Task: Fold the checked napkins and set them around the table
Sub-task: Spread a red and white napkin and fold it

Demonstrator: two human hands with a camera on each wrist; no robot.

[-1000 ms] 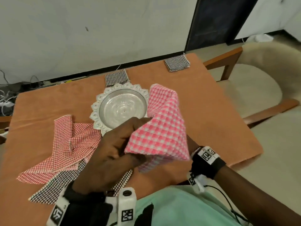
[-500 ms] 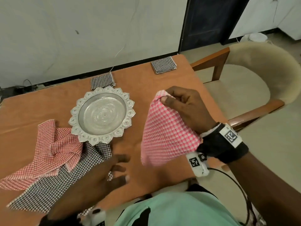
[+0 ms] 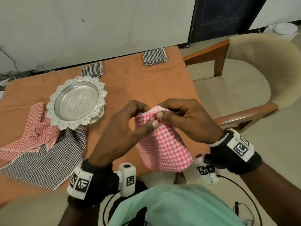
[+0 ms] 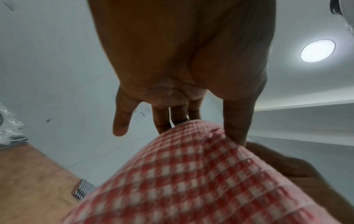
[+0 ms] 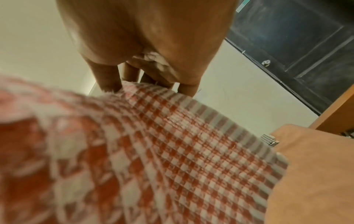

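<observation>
The surface (image 3: pixel 146 82) is covered in orange cloth, and a cushioned chair (image 3: pixel 244 75) is set at its right side. Toward the left a silver scalloped plate (image 3: pixel 76 101) is seen, and beside it a loose heap is formed by a red checked napkin (image 3: pixel 32 136) and a black checked napkin (image 3: pixel 45 160), both still unfolded. Along the far edge two folded black checked napkins (image 3: pixel 154 56) (image 3: pixel 92 69) are already laid out, well apart from one another.

The pink checked napkin (image 3: pixel 164 147) is held up above the near right part of the surface, its lower part hanging free. It is judged to be light, soft and limp, so that no shape will be kept unless it is supported; it is best taken at its corners or along a hem, where the layers can be matched.

Its top edge is pinched by the left hand (image 3: pixel 125 128) between thumb and curled fingers, and by the right hand (image 3: pixel 187 118) in the same way, the two grips almost touching. Neither grip is spread wide; both are closed on the cloth.
</observation>
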